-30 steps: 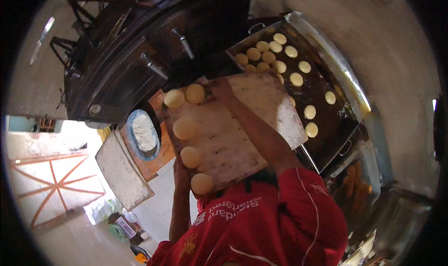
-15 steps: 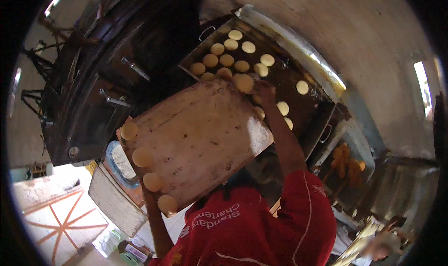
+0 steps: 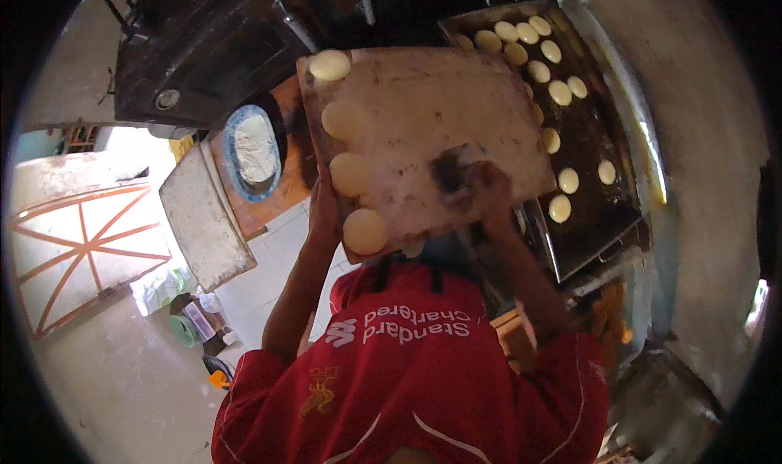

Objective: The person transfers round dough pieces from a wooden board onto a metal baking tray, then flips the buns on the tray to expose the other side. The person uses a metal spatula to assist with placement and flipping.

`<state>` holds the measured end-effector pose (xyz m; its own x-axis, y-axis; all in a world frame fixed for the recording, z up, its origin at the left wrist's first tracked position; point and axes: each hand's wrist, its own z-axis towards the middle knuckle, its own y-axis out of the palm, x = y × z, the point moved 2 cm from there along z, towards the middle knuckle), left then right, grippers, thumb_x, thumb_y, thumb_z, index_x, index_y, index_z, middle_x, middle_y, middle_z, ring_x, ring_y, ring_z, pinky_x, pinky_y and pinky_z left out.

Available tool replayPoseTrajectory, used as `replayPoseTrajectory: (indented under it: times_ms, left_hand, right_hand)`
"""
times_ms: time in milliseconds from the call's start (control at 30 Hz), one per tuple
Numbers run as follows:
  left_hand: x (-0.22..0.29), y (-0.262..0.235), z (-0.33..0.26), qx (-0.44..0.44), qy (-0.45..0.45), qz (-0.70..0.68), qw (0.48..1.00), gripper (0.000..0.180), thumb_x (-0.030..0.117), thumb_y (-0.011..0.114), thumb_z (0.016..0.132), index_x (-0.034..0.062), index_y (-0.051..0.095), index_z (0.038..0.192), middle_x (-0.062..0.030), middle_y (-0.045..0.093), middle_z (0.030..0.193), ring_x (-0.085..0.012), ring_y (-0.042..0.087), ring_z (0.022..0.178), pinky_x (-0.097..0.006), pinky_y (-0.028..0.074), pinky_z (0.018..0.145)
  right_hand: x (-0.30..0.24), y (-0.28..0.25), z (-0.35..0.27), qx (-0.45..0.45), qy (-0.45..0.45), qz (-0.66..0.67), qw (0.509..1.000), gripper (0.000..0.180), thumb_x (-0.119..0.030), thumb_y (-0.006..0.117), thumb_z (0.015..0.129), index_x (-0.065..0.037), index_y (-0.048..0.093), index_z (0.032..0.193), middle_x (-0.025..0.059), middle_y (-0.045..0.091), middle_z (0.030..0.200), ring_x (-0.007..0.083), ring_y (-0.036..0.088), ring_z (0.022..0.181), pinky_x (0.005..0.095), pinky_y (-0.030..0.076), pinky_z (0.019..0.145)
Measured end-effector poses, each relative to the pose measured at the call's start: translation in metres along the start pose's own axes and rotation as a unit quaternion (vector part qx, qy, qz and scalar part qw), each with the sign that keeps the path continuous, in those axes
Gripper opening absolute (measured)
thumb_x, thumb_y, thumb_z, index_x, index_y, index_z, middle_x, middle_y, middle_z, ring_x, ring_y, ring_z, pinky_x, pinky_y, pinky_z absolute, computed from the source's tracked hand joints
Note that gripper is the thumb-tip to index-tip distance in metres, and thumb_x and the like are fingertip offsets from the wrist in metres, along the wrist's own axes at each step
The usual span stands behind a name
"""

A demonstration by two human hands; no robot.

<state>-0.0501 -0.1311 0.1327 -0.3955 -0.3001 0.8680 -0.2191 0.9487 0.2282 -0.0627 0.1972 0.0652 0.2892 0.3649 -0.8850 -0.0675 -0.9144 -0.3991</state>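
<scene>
A wooden board (image 3: 415,130) lies level in front of me, with my left hand (image 3: 324,213) closed on its left edge. Along that edge sit several pale, flat dough rounds (image 3: 349,174), the nearest just beside my left fingers. Over the right part of the board is my right hand (image 3: 491,193), blurred; a dark patch, perhaps its shadow, shows beside it. Its fingers are too smeared to read. To the right stands a large dark rectangular pan (image 3: 603,211) with handles, carrying several more dough rounds (image 3: 560,93). The board's right edge hides part of the pan.
A blue-rimmed tub of white flour (image 3: 256,150) rests on a wooden surface at the left. Beside it leans a pale board (image 3: 199,215). Dark metal doors with handles (image 3: 295,28) stand ahead. A wall (image 3: 700,138) rises beyond the pan; a lattice-marked panel (image 3: 90,244) is far left.
The board has swung from the pan's near side to in front of me. My right hand has drawn back from the pan to over the board. The view has turned left.
</scene>
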Motion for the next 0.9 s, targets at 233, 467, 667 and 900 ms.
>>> replayPoseTrajectory:
  times_ms: [233, 467, 667, 900]
  left_hand:
    - [0.006, 0.045, -0.014, 0.031, -0.047, -0.062, 0.996, 0.064, 0.057, 0.035, 0.106, 0.0023, 0.051, 0.135, -0.0124, 0.061, 0.125, -0.0235, 0.065, 0.11, -0.038, 0.057, 0.089]
    - [-0.001, 0.047, -0.021, 0.028, 0.037, 0.064, 0.997, 0.069, 0.061, 0.034, 0.104, 0.002, 0.049, 0.136, -0.0133, 0.058, 0.123, -0.0255, 0.061, 0.113, -0.041, 0.056, 0.088]
    - [0.007, 0.064, -0.026, 0.038, -0.039, -0.043, 0.998, 0.068, 0.059, 0.036, 0.105, 0.001, 0.047, 0.138, -0.0132, 0.057, 0.126, -0.0255, 0.061, 0.112, -0.04, 0.056, 0.088]
    - [0.024, 0.075, -0.026, 0.038, 0.12, 0.27, 0.955, 0.066, 0.058, 0.037, 0.105, 0.0035, 0.047, 0.139, -0.0111, 0.06, 0.12, -0.0232, 0.063, 0.106, -0.036, 0.055, 0.082]
  right_hand:
    - [-0.059, 0.045, -0.106, -0.04, 0.035, 0.048, 0.997, 0.026, -0.017, 0.067, 0.093, 0.001, 0.068, 0.112, 0.0122, 0.073, 0.094, 0.0157, 0.069, 0.084, 0.0317, 0.055, 0.075]
    - [-0.079, 0.039, -0.11, -0.103, 0.088, 0.162, 0.977, 0.019, -0.014, 0.067, 0.095, 0.001, 0.067, 0.107, 0.0078, 0.071, 0.09, 0.0125, 0.066, 0.081, 0.0317, 0.057, 0.07]
    - [-0.078, 0.026, -0.098, -0.165, 0.164, 0.272, 0.934, 0.024, -0.016, 0.07, 0.094, 0.001, 0.065, 0.11, 0.0068, 0.07, 0.095, 0.0126, 0.066, 0.08, 0.0303, 0.058, 0.066]
    - [-0.047, -0.01, -0.057, -0.152, 0.196, 0.355, 0.901, 0.026, -0.018, 0.069, 0.092, 0.0, 0.066, 0.111, 0.0065, 0.07, 0.092, 0.0144, 0.067, 0.076, 0.0297, 0.057, 0.063]
